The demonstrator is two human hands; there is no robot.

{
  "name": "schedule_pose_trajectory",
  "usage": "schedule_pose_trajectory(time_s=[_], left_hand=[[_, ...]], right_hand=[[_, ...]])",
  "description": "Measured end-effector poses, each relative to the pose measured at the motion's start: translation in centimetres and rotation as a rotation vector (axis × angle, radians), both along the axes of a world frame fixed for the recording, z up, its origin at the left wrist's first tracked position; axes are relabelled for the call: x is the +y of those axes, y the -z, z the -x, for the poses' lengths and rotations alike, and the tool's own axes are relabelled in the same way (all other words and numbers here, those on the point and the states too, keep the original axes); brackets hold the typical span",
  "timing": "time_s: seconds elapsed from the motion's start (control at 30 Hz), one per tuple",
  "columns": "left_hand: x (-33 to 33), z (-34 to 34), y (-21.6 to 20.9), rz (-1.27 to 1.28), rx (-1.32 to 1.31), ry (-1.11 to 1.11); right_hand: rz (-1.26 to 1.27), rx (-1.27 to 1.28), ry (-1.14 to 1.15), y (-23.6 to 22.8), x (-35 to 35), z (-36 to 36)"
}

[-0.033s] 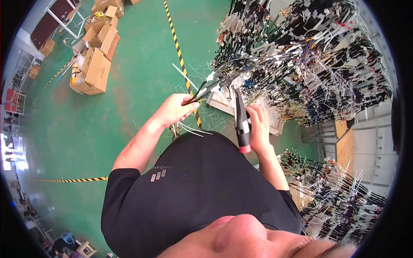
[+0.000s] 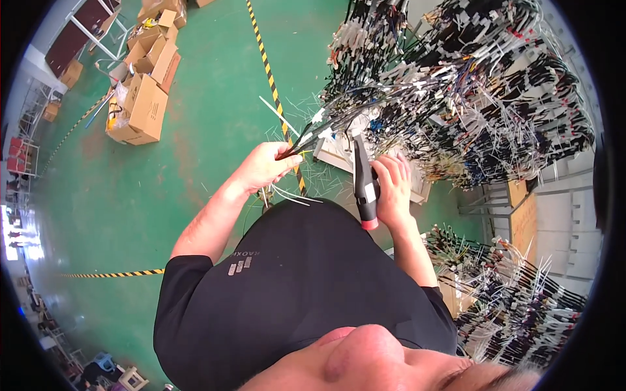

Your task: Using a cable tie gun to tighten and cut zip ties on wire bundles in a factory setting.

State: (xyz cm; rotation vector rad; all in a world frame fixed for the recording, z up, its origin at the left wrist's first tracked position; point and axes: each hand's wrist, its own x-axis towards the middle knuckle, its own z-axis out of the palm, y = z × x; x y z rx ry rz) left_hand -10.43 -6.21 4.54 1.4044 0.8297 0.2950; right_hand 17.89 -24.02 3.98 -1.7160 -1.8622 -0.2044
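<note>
My left hand [image 2: 266,163] is closed round the end of a black wire harness [image 2: 313,138], which runs up and right into the hanging mass of cables. Several thin white cable ties [image 2: 290,195] stick out below its fingers. In my right hand [image 2: 394,189] is what looks like a cable tie gun [image 2: 365,182], black with a red end and a pale patch on its side. Its narrow nose points up toward the harness, just right of the white connectors. Whether the nose touches the harness I cannot make out.
Dense bundles of wire harnesses [image 2: 495,98] hang at the right, with more bundles [image 2: 515,306] lower down. Thin white offcuts lie on the green floor ahead. Cardboard boxes [image 2: 147,107] stand far left. Black and yellow tape [image 2: 266,58] marks the floor.
The cable tie gun and my right hand have shifted very slightly upward. My left hand stays in place on the harness.
</note>
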Motion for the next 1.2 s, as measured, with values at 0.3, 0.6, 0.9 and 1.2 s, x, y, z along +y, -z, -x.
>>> schedule_pose_trajectory(time_s=[0.3,0.6,0.9,1.2], left_hand=[[-0.9,-1.9,1.2,-0.228,0.039,0.068],[-1.1,-1.3,0.4,-0.293,0.077,-0.019],[-0.7,-0.5,-1.6,-0.155,0.062,-0.065],[-0.6,-0.2,-1.4,-0.373,0.168,-0.047]], right_hand=[[0.016,-0.269,-0.281,-3.2,1.5,1.2],[0.042,0.483,-0.231,-1.1,0.7,-0.6],[0.355,1.061,-0.253,0.8,-1.1,-2.5],[0.381,0.844,-0.398,0.6,0.0,-2.2]])
